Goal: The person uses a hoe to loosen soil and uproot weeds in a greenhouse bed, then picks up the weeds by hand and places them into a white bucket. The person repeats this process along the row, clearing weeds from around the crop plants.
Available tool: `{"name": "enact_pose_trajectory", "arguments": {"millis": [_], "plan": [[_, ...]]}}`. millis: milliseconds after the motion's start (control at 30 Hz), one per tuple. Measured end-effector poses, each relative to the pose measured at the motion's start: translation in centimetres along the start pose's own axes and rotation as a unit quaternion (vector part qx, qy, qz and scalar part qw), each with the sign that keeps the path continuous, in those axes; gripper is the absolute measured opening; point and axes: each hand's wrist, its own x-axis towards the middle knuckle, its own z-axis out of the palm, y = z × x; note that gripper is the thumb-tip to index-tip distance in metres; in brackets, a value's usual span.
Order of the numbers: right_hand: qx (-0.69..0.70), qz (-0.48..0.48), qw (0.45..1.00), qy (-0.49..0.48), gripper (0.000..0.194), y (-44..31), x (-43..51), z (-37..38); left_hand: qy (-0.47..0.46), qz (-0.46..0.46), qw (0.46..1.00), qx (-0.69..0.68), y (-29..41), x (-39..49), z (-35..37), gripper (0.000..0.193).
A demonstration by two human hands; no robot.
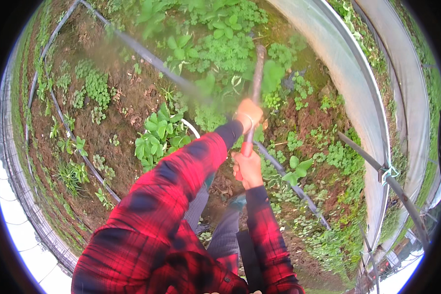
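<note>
My left hand (pixel 250 112) is closed around the upper part of a long wooden tool handle (pixel 258 75). Lower down, my right hand (pixel 248 167) grips the red section (pixel 246 148) of the same handle. The shaft slants up and away from me, its far end over low leafy weeds (pixel 224 51). I cannot tell what kind of working head it has. Left of my forearm grows a broad-leaved green plant (pixel 156 137), with a white curved piece (pixel 190 127) beside it. My trouser legs (pixel 224 235) show beneath the red-and-black checked sleeves.
A dark irrigation hose (pixel 147 55) crosses the soil diagonally, passing under my arms. Another hose (pixel 68 128) runs along the left. On the right curve plastic sheeting (pixel 352 73) and a metal pole (pixel 398 189) tied with light cord. Brown soil (pixel 121 99) carries scattered weeds.
</note>
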Motion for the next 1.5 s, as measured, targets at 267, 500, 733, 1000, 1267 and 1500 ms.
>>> {"name": "enact_pose_trajectory", "arguments": {"millis": [267,500,733,1000,1267,1500], "plan": [[0.214,0.068,0.967,-0.119,0.014,-2.8,-6.2,-4.8,-0.161,0.053,0.983,-0.07,0.5,-4.1,1.8,0.029],[0.425,0.12,0.863,-0.244,0.012,-4.0,-5.8,-8.6,0.156,0.439,0.752,0.467,1.5,7.8,-1.6,0.015],[0.416,0.099,0.873,-0.234,0.009,-3.1,-5.4,-6.9,0.106,0.558,0.634,0.525,3.7,9.6,3.5,0.012],[0.405,0.093,0.877,-0.242,0.012,-3.2,-5.3,-7.9,0.001,0.474,0.585,0.658,6.3,9.5,3.3,0.021],[0.446,0.097,0.855,-0.246,0.007,-3.3,-5.1,-7.5,-0.003,0.521,0.533,0.666,5.8,9.7,3.4,0.012],[0.329,0.059,0.926,-0.174,0.011,-2.5,-4.1,-6.4,0.043,0.564,0.545,0.619,3.7,11.4,1.4,0.008]]}}
